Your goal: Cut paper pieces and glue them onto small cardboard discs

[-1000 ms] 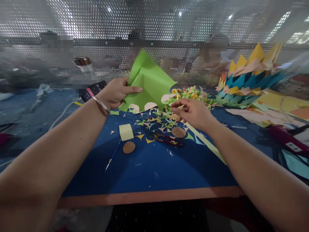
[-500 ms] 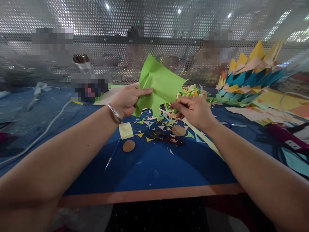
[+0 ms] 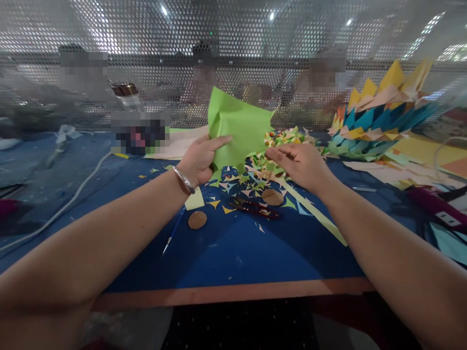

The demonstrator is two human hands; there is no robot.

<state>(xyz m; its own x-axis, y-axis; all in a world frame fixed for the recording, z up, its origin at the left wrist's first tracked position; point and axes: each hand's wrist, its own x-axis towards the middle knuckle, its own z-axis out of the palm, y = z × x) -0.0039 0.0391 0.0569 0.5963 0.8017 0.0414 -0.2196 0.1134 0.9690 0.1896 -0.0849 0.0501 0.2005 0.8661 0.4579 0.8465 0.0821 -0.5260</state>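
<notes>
A green sheet of paper (image 3: 239,121) stands raised above the table, its lower right edge cut unevenly. My left hand (image 3: 200,158), with a silver bangle at the wrist, pinches its left side, thumb across the front. Just beyond the sheet's right edge, my right hand (image 3: 304,165) has thumb and fingertips drawn together; what they hold, if anything, cannot be made out. Behind those fingers lies a heap of folded coloured paper pieces (image 3: 292,136). Below the hands are paper scraps (image 3: 233,184), dark red thread snips (image 3: 255,208) and two round brown discs (image 3: 197,220).
A pale yellow paper square (image 3: 195,200) and a thin blue brush (image 3: 172,233) lie near my left wrist. At right stand a layered paper construction (image 3: 386,116) and a purple tool (image 3: 434,204). A white cable (image 3: 80,189) crosses the left. Behind rises a perforated metal screen (image 3: 241,29).
The green sheet has lowered slightly and tilted, while my left hand has shifted a little right and down. My right hand has moved slightly right, away from the sheet's lower edge.
</notes>
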